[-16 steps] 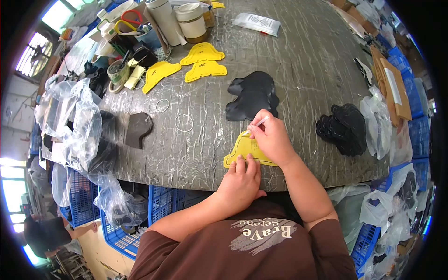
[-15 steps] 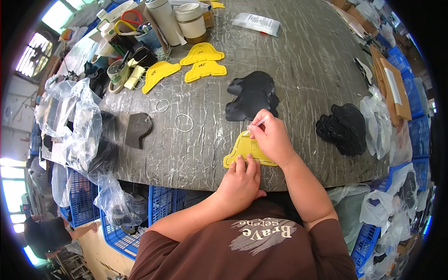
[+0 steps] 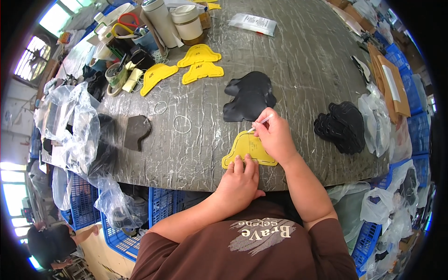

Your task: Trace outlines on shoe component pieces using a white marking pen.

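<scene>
A yellow template [image 3: 242, 148] with a slotted line along its border lies flat near the table's front edge. My left hand [image 3: 239, 183] rests on its lower part, fingers stretched out and pressing down. A slim white marking pen [image 3: 267, 118] is pinched in my right hand [image 3: 277, 137], its tip at the template's upper edge. Whether a piece lies under the template, I cannot tell. Just beyond it is a pile of smooth black cut pieces [image 3: 252, 95]. To the right sits a stack of black pieces with pale outlines [image 3: 343, 128].
Three more yellow templates [image 3: 199, 55] lie at the far left, near cups and a scissors holder [image 3: 147, 39]. A dark cut piece [image 3: 136, 133] and two rubber bands [image 3: 182, 124] are on the left. Clear plastic bags [image 3: 77, 126] crowd the left edge; a flat packet [image 3: 253, 24] lies far back.
My right hand has carried the pen tip slightly rightward along the template's upper edge. My left hand stays on the template. A person at the lower left has moved.
</scene>
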### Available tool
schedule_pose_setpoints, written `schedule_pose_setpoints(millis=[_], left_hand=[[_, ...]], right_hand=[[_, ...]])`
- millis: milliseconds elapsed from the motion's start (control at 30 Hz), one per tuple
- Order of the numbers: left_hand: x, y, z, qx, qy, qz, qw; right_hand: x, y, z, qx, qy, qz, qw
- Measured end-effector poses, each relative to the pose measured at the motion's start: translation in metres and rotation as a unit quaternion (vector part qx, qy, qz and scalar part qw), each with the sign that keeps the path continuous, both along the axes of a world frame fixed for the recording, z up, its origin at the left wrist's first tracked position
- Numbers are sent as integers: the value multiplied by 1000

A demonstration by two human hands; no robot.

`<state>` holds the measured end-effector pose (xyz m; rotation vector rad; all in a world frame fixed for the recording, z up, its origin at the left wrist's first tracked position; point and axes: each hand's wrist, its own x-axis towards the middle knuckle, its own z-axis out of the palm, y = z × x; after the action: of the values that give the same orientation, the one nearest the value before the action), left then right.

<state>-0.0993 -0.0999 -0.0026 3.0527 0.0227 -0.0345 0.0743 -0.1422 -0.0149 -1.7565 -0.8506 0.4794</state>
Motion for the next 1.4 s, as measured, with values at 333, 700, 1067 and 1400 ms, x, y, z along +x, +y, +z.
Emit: schedule_pose_setpoints(millis=[333, 700, 1067, 1400], left_hand=[[0, 0, -1, 0, 1, 0, 1000], [0, 0, 1, -3, 3, 2, 1000], [0, 0, 3, -3, 10, 0, 1000], [1, 0, 4, -3, 14, 1, 1000]], right_hand=[[-1, -4, 1, 16, -18, -21, 999], [1, -12, -2, 16, -8, -41, 999], [0, -31, -6, 43, -9, -58, 997], [-3, -44, -16, 79, -28, -46, 995]])
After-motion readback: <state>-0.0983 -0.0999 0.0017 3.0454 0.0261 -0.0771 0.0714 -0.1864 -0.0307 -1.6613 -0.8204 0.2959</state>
